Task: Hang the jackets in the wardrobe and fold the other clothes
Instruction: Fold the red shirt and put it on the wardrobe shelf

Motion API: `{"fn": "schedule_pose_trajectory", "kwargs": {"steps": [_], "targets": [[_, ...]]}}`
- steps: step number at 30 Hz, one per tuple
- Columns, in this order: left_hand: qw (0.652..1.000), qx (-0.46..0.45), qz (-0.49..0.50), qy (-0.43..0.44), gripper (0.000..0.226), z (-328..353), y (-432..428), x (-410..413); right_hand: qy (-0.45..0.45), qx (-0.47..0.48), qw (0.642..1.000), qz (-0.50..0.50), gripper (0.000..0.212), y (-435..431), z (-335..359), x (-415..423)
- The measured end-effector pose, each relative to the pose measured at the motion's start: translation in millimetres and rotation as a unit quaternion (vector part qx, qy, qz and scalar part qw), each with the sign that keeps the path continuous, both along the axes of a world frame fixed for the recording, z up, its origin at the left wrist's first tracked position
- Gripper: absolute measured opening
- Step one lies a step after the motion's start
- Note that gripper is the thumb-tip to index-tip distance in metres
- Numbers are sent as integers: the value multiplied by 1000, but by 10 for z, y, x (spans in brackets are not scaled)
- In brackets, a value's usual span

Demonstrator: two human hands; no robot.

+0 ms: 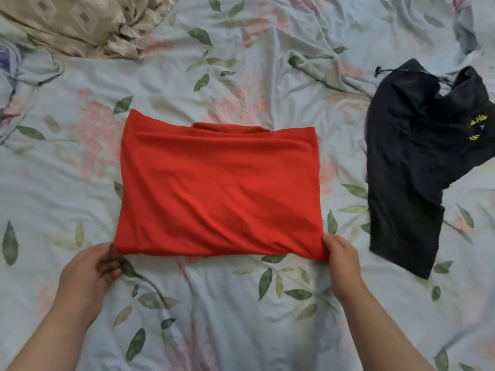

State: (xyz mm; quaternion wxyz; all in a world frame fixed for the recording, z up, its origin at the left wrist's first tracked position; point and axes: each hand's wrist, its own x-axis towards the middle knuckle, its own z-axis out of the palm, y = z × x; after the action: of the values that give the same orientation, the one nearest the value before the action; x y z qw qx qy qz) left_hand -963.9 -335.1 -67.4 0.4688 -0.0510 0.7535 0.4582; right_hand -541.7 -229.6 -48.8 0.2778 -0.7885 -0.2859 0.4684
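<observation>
A red shirt (pixel 218 188) lies folded into a rough rectangle in the middle of the bed, its collar showing at the far edge. My left hand (pixel 92 266) is at its near left corner, fingers curled under the fabric. At the near right corner my right hand (pixel 341 257) pinches the fabric. A dark grey garment with a drawstring and a small yellow logo (pixel 417 162) lies crumpled to the right, apart from both hands.
The bed is covered by a pale blue sheet (pixel 214 317) printed with leaves and pink flowers. A beige patterned cloth (pixel 80 22) is bunched at the far left corner. A bit of purple-white fabric (pixel 6 60) shows at the left edge.
</observation>
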Motion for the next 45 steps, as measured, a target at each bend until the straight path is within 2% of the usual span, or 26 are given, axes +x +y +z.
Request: {"fn": "schedule_pose_trajectory", "kwargs": {"steps": [3, 6, 9, 14, 16, 20, 25, 29, 32, 35, 38, 40, 43, 45], "targets": [[995, 4, -97, -16, 16, 1, -243, 168, 59, 4, 997, 57, 19, -282, 24, 78], [989, 43, -142, -26, 26, 53, -156, 149, 152, -3, 988, 23, 22, -256, 39, 55], [976, 39, -208, -47, 14, 96, 2, 77, 203, -33, 978, 23, 22, -194, 38, 1], [950, -2, -310, -35, 16, 114, 126, 58, 286, -46, 954, -79, 10, -277, -19, 6], [946, -3, -322, -36, 14, 121, 135, 43, 296, -51, 952, -61, 11, -324, -14, 8], [942, 7, -330, -60, 18, 144, 166, 38, 270, -86, 958, 49, 24, -319, 66, 19], [941, -11, -327, -84, 13, 182, 165, 62, 247, -90, 962, 76, 23, -238, 89, 129], [963, -50, -263, -17, 14, 149, 18, -10, 182, -87, 974, 103, 18, -188, 38, 211], [983, -29, -178, -28, 14, 100, -116, -94, 180, -84, 980, 18, 12, -131, 8, 289], [997, -12, -65, -34, 7, 62, -127, -115, 199, -93, 970, -102, 9, -102, -29, 352], [999, 11, 23, -39, 5, 62, -91, -34, 231, -119, 958, -122, 18, -104, -32, 288], [996, 27, 57, -61, 10, 86, -78, 32, 247, -146, 951, -118, 19, -105, 2, 235], [984, 33, 102, -143, 11, 199, -59, 106, 271, -203, 934, -113, 7, -99, 136, 230], [979, 40, 117, -162, 16, 307, -38, 121, 298, -224, 923, -97, 2, -86, 273, 237]]}}
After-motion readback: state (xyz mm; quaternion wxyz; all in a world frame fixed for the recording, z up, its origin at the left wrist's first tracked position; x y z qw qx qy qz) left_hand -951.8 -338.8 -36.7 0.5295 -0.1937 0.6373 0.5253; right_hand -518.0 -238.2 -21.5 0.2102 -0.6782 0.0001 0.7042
